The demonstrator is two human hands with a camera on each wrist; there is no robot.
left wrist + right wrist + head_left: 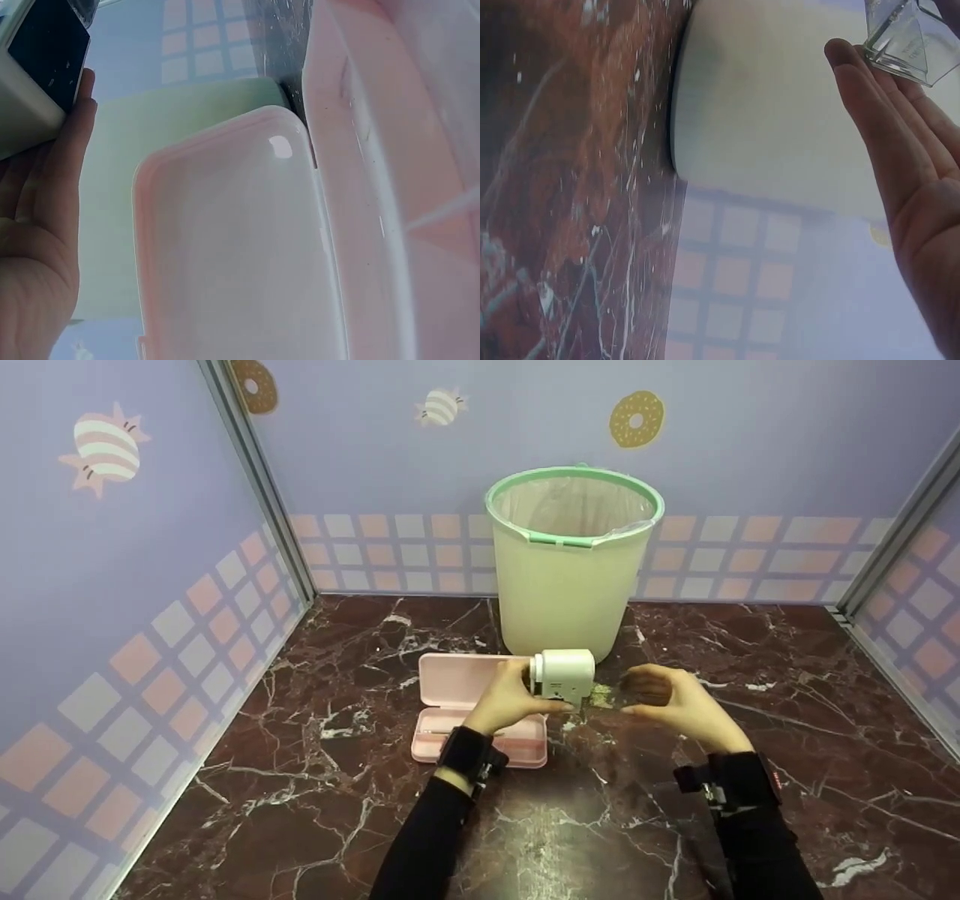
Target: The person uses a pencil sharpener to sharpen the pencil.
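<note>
My left hand grips a white, rounded, boxy pencil sharpener with a dark panel, raised above the table. To its right, my right hand pinches a small clear plastic container between thumb and fingers, apart from the sharpener. Yellowish bits show between the two hands in the head view. Under my left hand lies an open pink pencil case, its lid raised at the back. A thin pencil rests inside, partly hidden by my wrist.
Behind the hands stands a tall pale bin with a green rim and a clear liner. The dark red marbled tabletop is bounded by patterned walls at the back and sides.
</note>
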